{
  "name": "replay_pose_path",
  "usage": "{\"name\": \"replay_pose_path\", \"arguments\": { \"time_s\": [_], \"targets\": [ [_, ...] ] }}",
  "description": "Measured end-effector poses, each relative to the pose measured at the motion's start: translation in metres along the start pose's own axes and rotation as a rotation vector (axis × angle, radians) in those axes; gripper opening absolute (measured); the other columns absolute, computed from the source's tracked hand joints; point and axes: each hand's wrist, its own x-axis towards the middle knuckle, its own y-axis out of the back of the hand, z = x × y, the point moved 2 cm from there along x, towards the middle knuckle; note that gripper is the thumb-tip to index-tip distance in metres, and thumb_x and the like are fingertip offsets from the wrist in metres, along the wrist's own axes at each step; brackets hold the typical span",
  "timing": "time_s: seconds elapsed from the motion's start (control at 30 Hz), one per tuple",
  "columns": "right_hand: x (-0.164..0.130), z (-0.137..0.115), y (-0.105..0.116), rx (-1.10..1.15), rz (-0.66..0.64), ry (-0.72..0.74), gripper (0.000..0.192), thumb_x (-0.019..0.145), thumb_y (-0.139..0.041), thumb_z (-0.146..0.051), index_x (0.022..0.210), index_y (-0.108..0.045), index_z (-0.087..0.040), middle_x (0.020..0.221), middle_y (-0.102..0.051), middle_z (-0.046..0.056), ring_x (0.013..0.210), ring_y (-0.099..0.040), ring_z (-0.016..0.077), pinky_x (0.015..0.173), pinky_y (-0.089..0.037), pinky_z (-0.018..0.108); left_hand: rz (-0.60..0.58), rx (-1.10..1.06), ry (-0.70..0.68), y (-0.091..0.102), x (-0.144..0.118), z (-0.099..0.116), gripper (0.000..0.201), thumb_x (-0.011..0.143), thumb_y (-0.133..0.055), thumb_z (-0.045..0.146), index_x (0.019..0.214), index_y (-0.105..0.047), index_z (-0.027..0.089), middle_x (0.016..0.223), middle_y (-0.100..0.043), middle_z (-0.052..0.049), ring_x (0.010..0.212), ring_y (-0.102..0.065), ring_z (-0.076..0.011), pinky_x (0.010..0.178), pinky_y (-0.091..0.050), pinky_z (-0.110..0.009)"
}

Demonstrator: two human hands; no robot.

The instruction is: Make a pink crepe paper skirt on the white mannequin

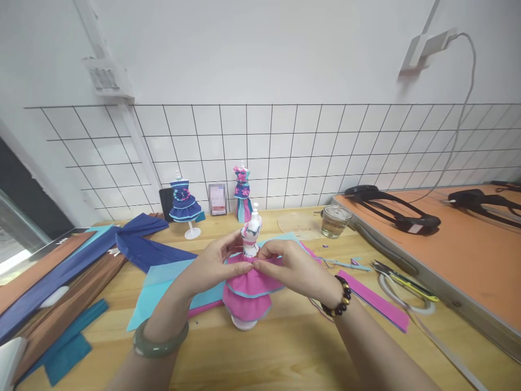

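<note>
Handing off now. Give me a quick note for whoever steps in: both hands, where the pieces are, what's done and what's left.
Left hand and right hand: both pinch the waist of the pink skirt on the small mannequin, which stands on the wooden table.
Done: two pink tiers with blue trim sit on the mannequin.
Left: the bodice is bare; the waist is not yet released.
Nearby: light blue paper under the mannequin, pink strips and scissors to the right, two finished dress models at the wall.

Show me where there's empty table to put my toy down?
Bare wood lies in front of the mannequin, between the two forearms, and right of the right hand toward the tape. It is crowded at the left with paper strips, and around the scissors.
</note>
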Motion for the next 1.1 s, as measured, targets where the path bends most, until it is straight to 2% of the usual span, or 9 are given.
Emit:
{"name": "replay_pose_path", "arguments": {
  "time_s": [0.17, 0.4, 0.6, 0.83, 1.1],
  "targets": [
    [-0.001, -0.001, 0.004, -0.034, 0.043, -0.037, 0.021, 0.084, -0.056, -0.032, 0.071, -0.062, -0.016, 0.07, -0.065, 0.001, 0.063, -0.055, 0.0129, 0.056, -0.04, 0.023, 0.026, 0.08, -0.024, 0.0, 0.001, 0.003, 0.051, 0.076, -0.068, 0.025, 0.125, -0.053, 0.021, 0.121, -0.059, -0.008, 0.112, -0.052, -0.0245, 0.099, -0.04, -0.04],
    [-0.006, -0.008, 0.009, 0.065, -0.071, 0.023, 0.015, 0.085, -0.052, -0.021, 0.082, -0.066, -0.018, 0.081, -0.068, 0.001, 0.071, -0.058, 0.0127, 0.062, -0.043, 0.022, 0.03, 0.094, -0.011, 0.003, -0.001, -0.001, 0.05, 0.075, -0.069, 0.025, 0.122, -0.053, 0.02, 0.116, -0.06, -0.008, 0.111, -0.053, -0.0236, 0.098, -0.041, -0.038],
    [-0.006, -0.011, 0.01, 0.051, -0.034, 0.063, 0.016, 0.086, -0.051, -0.018, 0.084, -0.067, -0.019, 0.087, -0.069, 0.001, 0.079, -0.061, 0.0134, 0.069, -0.044, 0.023, 0.012, 0.095, -0.004, 0.002, -0.001, -0.002, 0.051, 0.075, -0.069, 0.025, 0.124, -0.052, 0.022, 0.118, -0.059, -0.008, 0.11, -0.053, -0.0232, 0.098, -0.041, -0.039],
    [-0.004, -0.008, 0.007, 0.05, 0.012, 0.032, 0.014, 0.084, -0.053, -0.018, 0.082, -0.067, -0.02, 0.083, -0.069, -0.001, 0.076, -0.061, 0.0124, 0.065, -0.044, 0.022, 0.002, 0.103, 0.008, 0.003, -0.002, 0.001, 0.055, 0.073, -0.071, 0.023, 0.124, -0.052, 0.024, 0.122, -0.058, -0.006, 0.111, -0.052, -0.0229, 0.097, -0.041, -0.038],
    [-0.003, -0.007, 0.004, 0.097, 0.041, -0.034, 0.009, 0.081, -0.059, -0.024, 0.077, -0.064, -0.018, 0.07, -0.063, -0.002, 0.062, -0.053, 0.0096, 0.051, -0.038, 0.018, 0.0, 0.105, 0.01, 0.0, -0.001, 0.004, 0.055, 0.072, -0.072, 0.023, 0.124, -0.053, 0.024, 0.12, -0.059, -0.007, 0.109, -0.053, -0.0231, 0.094, -0.042, -0.038]
  ]
}}
